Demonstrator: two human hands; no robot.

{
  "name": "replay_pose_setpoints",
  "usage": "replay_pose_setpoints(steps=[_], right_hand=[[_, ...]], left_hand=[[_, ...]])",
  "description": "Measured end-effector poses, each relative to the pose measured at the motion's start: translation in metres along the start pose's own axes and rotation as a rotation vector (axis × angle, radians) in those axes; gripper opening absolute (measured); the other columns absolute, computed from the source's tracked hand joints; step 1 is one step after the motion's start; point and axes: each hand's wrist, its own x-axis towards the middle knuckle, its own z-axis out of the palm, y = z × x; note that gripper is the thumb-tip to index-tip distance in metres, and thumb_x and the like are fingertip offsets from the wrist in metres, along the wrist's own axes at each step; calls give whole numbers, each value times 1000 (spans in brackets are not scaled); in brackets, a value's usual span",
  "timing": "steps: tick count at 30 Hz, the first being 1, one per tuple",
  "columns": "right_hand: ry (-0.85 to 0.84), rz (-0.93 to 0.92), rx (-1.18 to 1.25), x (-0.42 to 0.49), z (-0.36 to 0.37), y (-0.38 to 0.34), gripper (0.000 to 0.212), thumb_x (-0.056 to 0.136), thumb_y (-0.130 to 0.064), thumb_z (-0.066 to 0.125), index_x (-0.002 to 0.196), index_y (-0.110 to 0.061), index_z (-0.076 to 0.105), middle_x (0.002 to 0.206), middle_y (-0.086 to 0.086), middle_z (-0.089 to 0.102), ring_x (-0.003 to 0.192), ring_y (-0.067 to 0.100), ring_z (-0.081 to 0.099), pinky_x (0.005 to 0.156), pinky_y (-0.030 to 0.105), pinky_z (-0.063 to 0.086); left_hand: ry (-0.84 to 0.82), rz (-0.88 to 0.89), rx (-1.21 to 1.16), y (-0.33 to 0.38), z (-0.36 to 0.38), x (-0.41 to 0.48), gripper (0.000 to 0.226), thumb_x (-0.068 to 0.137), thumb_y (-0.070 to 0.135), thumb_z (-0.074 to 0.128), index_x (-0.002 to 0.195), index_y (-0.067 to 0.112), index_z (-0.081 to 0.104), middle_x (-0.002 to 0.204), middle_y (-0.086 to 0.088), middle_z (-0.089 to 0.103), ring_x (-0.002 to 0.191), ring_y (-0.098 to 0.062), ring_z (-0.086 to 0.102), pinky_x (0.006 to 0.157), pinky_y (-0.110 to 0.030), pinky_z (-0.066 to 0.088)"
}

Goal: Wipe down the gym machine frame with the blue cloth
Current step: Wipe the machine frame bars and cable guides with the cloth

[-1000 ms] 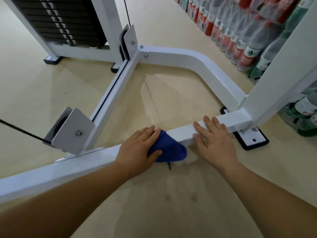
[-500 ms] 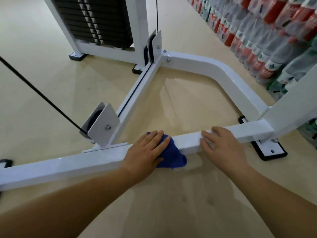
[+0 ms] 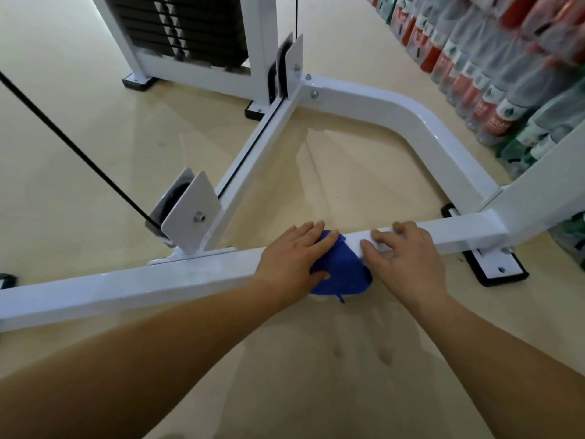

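Note:
The white gym machine frame (image 3: 126, 286) has a low square bar running across the floor in front of me. A blue cloth (image 3: 343, 274) is draped over this bar at its middle. My left hand (image 3: 294, 261) lies flat on the cloth and presses it onto the bar, thumb on the near side. Just to the right, my right hand (image 3: 405, 258) rests on the bare bar with fingers curled over its top, touching the cloth's edge. Part of the cloth is hidden under my left palm.
A diagonal bar with a pulley plate (image 3: 190, 213) and a black cable (image 3: 63, 134) joins the low bar at left. The weight stack (image 3: 177, 23) stands at the back. Rows of water bottles (image 3: 493, 58) line the right side. A black foot plate (image 3: 493, 267) sits right.
The view has shifted, so the frame sits further right and closer. My right hand has slid left along the bar and now touches the cloth. My left hand stays on the cloth.

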Motion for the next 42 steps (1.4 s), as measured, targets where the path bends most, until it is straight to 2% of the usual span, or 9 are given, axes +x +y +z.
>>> replay_pose_setpoints(steps=[5, 10, 17, 23, 27, 29, 33, 37, 42], right_hand=[[39, -36, -34, -1, 7, 4, 40, 97, -51, 56, 126, -30, 71, 136, 3, 54, 125, 22, 43, 110, 40, 38], [66, -75, -24, 0, 16, 7, 38, 97, -47, 58, 123, -23, 73, 136, 12, 55, 124, 24, 39, 112, 44, 32], [115, -148, -91, 0, 21, 13, 39, 99, -44, 48, 115, -18, 72, 124, 17, 59, 118, 35, 53, 105, 52, 42], [150, -270, -122, -6, 31, -4, 41, 94, -42, 50, 114, -10, 67, 114, 15, 61, 111, 37, 57, 105, 54, 43], [106, -377, -56, -18, 46, -22, 39, 98, -41, 48, 115, -10, 65, 113, 19, 56, 111, 41, 50, 106, 54, 41], [72, -350, -96, -22, 51, -28, 42, 97, -44, 46, 119, -12, 62, 123, 17, 54, 120, 41, 46, 115, 56, 32], [34, -296, -99, -23, 56, -33, 42, 98, -45, 41, 118, -16, 64, 129, 6, 58, 129, 34, 44, 121, 56, 22], [79, -226, -18, -26, 53, -46, 34, 98, -34, 45, 106, -8, 65, 117, 13, 60, 124, 39, 47, 117, 62, 24], [-71, -208, -168, -36, 57, -63, 57, 101, -47, 39, 127, 1, 55, 138, 23, 49, 139, 50, 31, 120, 67, 7]], left_hand=[[87, -11, 88, -49, 2, -55, 77, 88, 43, 74, 154, 25, 41, 159, -5, 41, 145, -27, 40, 120, -43, 33], [50, -140, 53, -42, 1, -55, 76, 93, 46, 64, 159, 31, 29, 165, -2, 29, 152, -26, 26, 126, -42, 18], [-32, -7, 204, 40, 15, 29, 74, 104, 43, 45, 162, 26, 4, 169, -11, 10, 155, -32, 10, 126, -44, 8], [5, -54, 257, -28, -2, -46, 73, 96, 38, 65, 158, 21, 31, 161, -13, 36, 147, -33, 36, 123, -45, 27], [-63, -179, 398, -64, -15, -107, 71, 99, 30, 60, 159, 16, 26, 164, -14, 30, 151, -34, 29, 119, -52, 35], [-90, -260, 402, -49, -15, -103, 76, 98, 30, 63, 160, 17, 22, 165, -14, 27, 152, -32, 25, 123, -50, 27], [-141, -351, 358, 9, -13, -51, 70, 108, 42, 34, 161, 23, -9, 170, -8, -6, 157, -26, -5, 128, -42, -3], [-236, -350, 380, 23, -20, -32, 71, 109, 41, 32, 161, 22, -12, 170, -8, -11, 157, -26, -8, 128, -43, 2], [-322, -376, 627, -6, -42, -91, 77, 105, 22, 41, 160, 11, -12, 169, -14, -12, 157, -31, -5, 127, -44, 1]])
